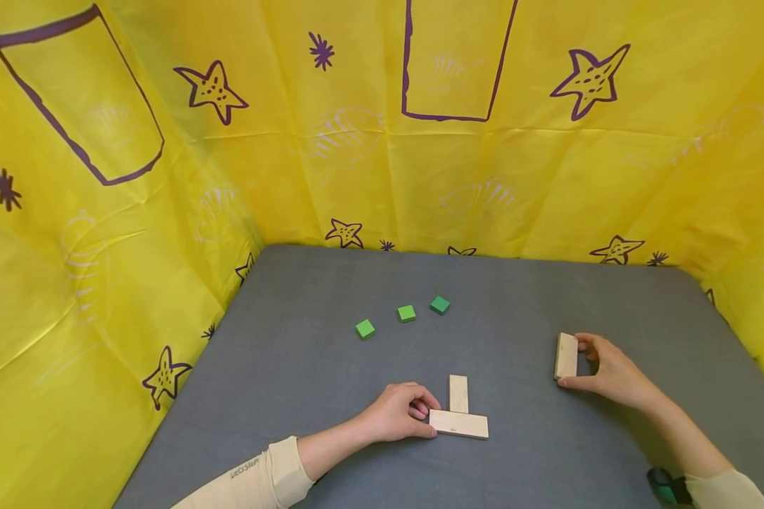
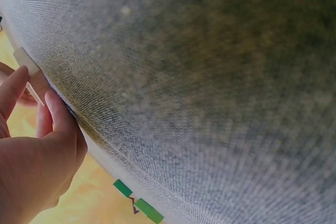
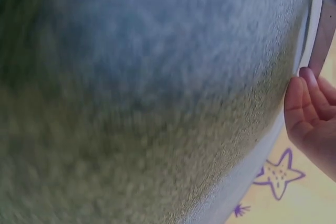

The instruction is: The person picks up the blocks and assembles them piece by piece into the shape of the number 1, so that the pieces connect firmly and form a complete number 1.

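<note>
My right hand [image 1: 611, 371] has the loose wooden block [image 1: 566, 355] pinched by its two short ends, thumb on the near end and fingers curled over the far end. The block stands on one long edge on the grey counter [image 1: 305, 367], well right of the other pieces. My left hand [image 1: 400, 411] sits at the left end of the flat crosswise block [image 1: 459, 424], fingers curled, tips touching that end. I can't tell whether it is really pinching or just steadying. A second flat block [image 1: 458, 393] butts against the crosswise one's far long side, making a T-like shape.

Handling read: plain wood, rigid, looks light, won't deform or crack under a pinch. The faces look smooth, so some slip risk on felt-like cloth is low, but finger-to-wood slip is possible. Best hold, I'd judge, is across opposite narrow faces, as the right hand has it; the ends leave the long faces free for seating against another piece.

Three green cubes [image 1: 407, 313] lie in a loose row farther back, apart from everything. Wrist views show mostly cloth; the right one catches fingers [image 3: 310, 103] beside the block's edge [image 3: 326, 30].
</note>
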Demonstrator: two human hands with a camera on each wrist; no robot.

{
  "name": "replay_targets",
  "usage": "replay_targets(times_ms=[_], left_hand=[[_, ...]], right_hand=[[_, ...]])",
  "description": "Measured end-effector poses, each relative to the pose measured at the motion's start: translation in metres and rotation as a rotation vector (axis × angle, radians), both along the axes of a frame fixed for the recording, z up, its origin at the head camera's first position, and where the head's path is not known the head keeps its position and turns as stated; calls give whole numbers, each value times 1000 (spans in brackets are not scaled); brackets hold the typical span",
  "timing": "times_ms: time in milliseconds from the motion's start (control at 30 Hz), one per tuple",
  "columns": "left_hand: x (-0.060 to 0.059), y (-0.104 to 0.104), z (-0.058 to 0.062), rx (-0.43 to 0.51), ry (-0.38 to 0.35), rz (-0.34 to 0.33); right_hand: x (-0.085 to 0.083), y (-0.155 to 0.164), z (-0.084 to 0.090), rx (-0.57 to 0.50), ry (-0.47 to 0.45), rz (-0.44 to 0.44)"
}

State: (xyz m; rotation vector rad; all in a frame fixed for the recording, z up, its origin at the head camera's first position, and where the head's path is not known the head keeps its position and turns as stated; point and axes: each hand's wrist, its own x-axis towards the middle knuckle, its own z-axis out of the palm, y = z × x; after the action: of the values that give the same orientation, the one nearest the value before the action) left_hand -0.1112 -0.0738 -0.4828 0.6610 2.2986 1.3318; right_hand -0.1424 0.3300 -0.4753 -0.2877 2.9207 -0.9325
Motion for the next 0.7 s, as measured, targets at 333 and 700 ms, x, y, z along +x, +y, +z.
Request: replay_targets(times_ms=[333, 700], left_hand=[[-1, 0, 0, -7, 9, -3], [0, 1, 0, 4, 26, -8]], right_hand=[[2, -9, 2, -3, -26, -4], [5, -21, 2, -6, -40, -15]])
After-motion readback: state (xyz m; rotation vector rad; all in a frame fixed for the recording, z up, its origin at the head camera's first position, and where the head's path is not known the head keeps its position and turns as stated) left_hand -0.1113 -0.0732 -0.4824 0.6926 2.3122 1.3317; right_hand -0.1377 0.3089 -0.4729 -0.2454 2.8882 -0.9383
